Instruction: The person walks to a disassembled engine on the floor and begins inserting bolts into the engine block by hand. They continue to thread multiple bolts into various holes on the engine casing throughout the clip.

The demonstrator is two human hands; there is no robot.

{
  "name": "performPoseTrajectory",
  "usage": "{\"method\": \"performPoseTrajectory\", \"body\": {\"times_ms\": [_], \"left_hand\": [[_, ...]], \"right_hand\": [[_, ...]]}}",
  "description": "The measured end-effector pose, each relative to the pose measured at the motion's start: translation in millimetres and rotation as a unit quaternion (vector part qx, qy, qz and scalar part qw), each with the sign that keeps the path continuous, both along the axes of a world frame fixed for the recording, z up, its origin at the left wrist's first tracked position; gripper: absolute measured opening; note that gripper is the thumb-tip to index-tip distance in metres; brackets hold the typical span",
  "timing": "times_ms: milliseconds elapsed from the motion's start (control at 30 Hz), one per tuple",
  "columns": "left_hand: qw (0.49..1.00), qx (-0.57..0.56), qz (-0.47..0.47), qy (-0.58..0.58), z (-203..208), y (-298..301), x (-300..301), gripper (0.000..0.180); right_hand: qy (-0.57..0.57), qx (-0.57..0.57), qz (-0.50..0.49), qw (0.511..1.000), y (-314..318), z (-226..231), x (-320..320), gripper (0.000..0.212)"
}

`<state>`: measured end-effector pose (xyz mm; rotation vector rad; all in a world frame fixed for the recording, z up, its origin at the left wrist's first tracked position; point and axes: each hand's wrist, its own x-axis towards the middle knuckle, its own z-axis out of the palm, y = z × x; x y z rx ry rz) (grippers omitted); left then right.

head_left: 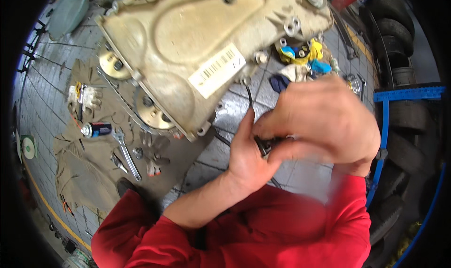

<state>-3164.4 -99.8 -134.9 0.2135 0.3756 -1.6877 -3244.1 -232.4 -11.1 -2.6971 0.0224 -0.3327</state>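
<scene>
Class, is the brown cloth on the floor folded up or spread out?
Spread out: the brown cloth lies opened across the tiled floor, with an adjustable wrench on it.

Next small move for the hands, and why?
Probably steady the black cord with the left hand: it runs from the metal casing to that hand, while the right hand, blurred, is close beside, hiding most of what lies between.

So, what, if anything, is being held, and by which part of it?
A small dark object seems held between the left hand and the blurred right hand; which part is gripped cannot be told.
</scene>
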Motion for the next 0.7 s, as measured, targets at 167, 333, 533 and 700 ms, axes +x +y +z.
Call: {"method": "performPoseTrajectory", "body": {"times_ms": [167, 333, 533, 700], "left_hand": [[0.991, -0.098, -0.033, 0.090, -26.0, 4.1, 8.6, 0.053], [0.993, -0.064, -0.018, 0.100, -25.4, 2.6, 7.2, 0.049], [0.990, -0.053, 0.000, 0.132, -34.3, 4.3, 5.9, 0.045], [0.995, -0.041, -0.002, 0.090, -24.3, 1.8, 10.0, 0.030]], "right_hand": [[0.126, 0.055, 0.034, 0.990, 30.1, -30.2, -14.9, 0.032], [0.119, 0.047, 0.012, 0.992, 19.3, -34.0, -20.3, 0.025], [0.104, 0.011, 0.001, 0.994, 23.8, -27.1, -13.1, 0.015], [-0.056, 0.018, -0.095, 0.994, 2.2, 17.1, 11.5, 0.022]]}}
